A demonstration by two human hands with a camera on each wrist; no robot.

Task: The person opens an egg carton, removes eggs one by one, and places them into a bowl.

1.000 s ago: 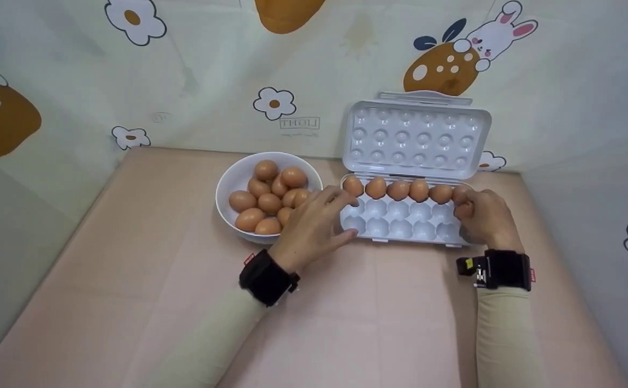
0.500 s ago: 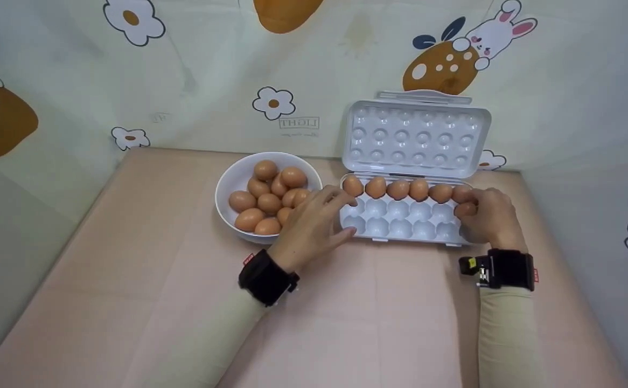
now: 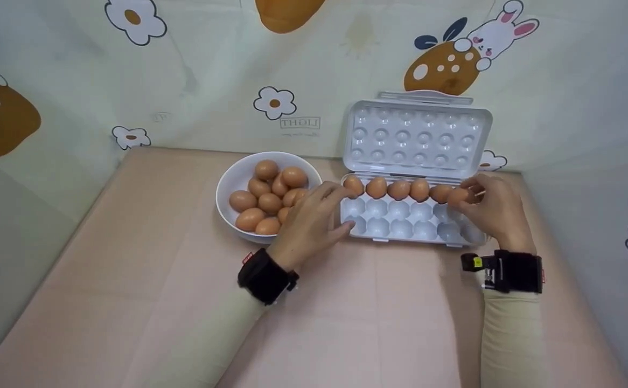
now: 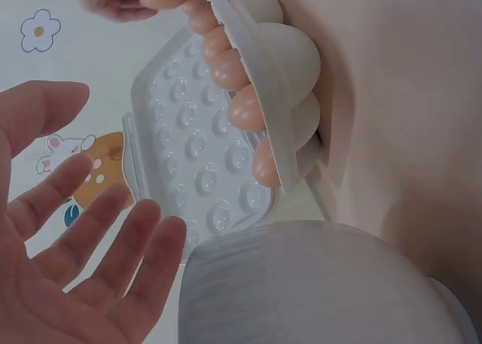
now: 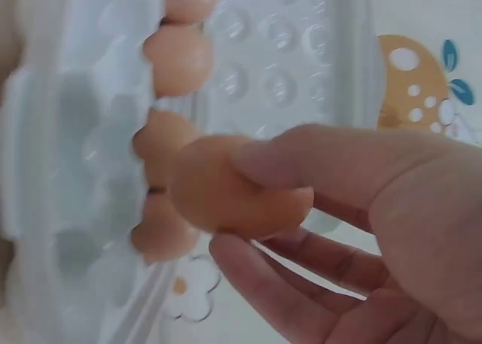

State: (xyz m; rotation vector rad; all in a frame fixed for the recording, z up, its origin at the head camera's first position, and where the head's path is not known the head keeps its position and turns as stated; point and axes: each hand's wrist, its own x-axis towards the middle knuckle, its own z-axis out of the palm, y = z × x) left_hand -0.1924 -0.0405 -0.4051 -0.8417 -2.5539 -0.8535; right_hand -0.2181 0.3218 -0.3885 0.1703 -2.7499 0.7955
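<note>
Pinching one brown egg (image 5: 233,186) between thumb and fingertips, the right hand (image 3: 493,210) holds it at the right end of the egg tray (image 3: 399,226), above the row of eggs (image 3: 398,189) along the back edge. Half a second ago this egg sat lower, by the second row; now it has been raised toward the tray's far right corner, which suggests it is not settled in a pocket. (It hides the row's last place in the head view, though the right wrist view shows an egg just beyond it.)

The left hand (image 3: 308,223) holds nothing, its fingers spread wide between bowl and tray, the fingertips near the tray's left edge; whether they touch it I cannot tell. Behind the tray its lid (image 3: 419,143) stands open. Left of it, a white bowl (image 3: 229,183) holds more eggs (image 3: 269,203). Both stand near the far edge of the desk (image 3: 314,334), the tray closer to the right corner.
</note>
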